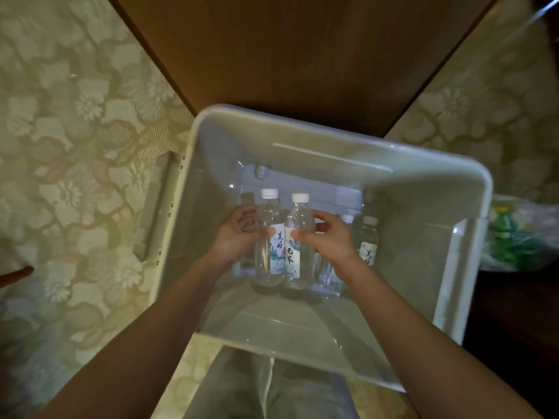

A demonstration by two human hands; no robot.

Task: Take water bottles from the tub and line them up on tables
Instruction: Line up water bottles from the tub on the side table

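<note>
Two clear water bottles with white caps, side by side and touching, inside the tub [393, 152] near its middle; cannot tell whether they stand on the bottom or are lifted off it. Left bottle [272, 255]: white label with a blue-green wash and brush characters 美好. Right bottle [298, 261]: same label style, characters look like 无界. Left hand [236, 237] is wrapped around the left bottle, thumb across the label front; right hand [332, 240] is clamped on the right bottle the same way. A third bottle [368, 237] stands against the tub's right side, label 美好 partly visible; more clear bottles show dimly behind the hands. The tub is translucent, pale, deep, with rounded corners. It sits on a cream-and-olive floral carpet [75, 131]. A brown wooden table [302, 49] lies beyond the far rim. A clear plastic bag [514, 234] with green contents lies just right of the tub. Grey trousers [302, 397] show below the near rim.
</note>
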